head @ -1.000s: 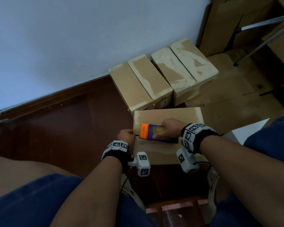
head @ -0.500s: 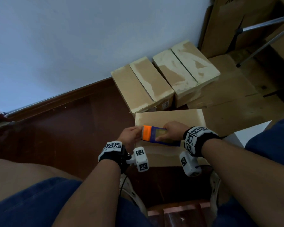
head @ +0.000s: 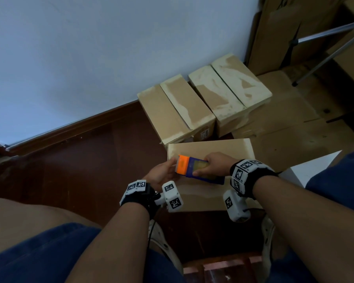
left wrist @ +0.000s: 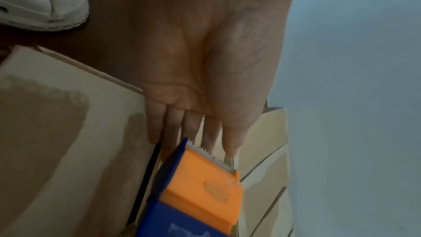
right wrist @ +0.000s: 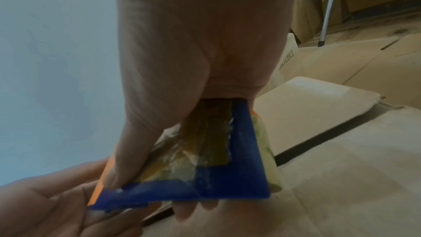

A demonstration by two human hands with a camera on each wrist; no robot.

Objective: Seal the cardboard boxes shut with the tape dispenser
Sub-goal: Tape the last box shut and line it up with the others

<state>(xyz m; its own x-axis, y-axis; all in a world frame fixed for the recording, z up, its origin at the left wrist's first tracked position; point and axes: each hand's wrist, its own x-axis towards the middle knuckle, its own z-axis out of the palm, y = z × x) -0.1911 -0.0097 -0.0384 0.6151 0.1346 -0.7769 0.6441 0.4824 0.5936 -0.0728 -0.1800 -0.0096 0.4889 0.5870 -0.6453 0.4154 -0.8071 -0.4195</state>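
Nearest to the person is the box point(head: 211, 197), standing on the dark wooden floor point(head: 86, 160) between the knees; a dark seam point(right wrist: 318, 136) runs along its top. The right hand point(head: 215, 163) grasps the dispenser point(head: 196, 168) over this box, with the thumb on the side of the blue frame and the other fingers point(right wrist: 196, 210) curled under it. The orange head with its toothed blade point(left wrist: 212, 154) points to the left edge of the box. The left hand point(head: 161, 173) is there, beside the box, palm turned to the blade, its fingers point(left wrist: 230, 141) straight and released; they are just at the blade, but I cannot tell if they touch it. A white shoe point(left wrist: 38, 1) is on the floor near the left wrist. Behind the box, two more boxes point(head: 204, 103) stand side by side against the pale wall point(head: 110, 48). To the right of the box lies flat cardboard point(head: 290, 129), and beyond it a metal tripod leg point(head: 327, 58).
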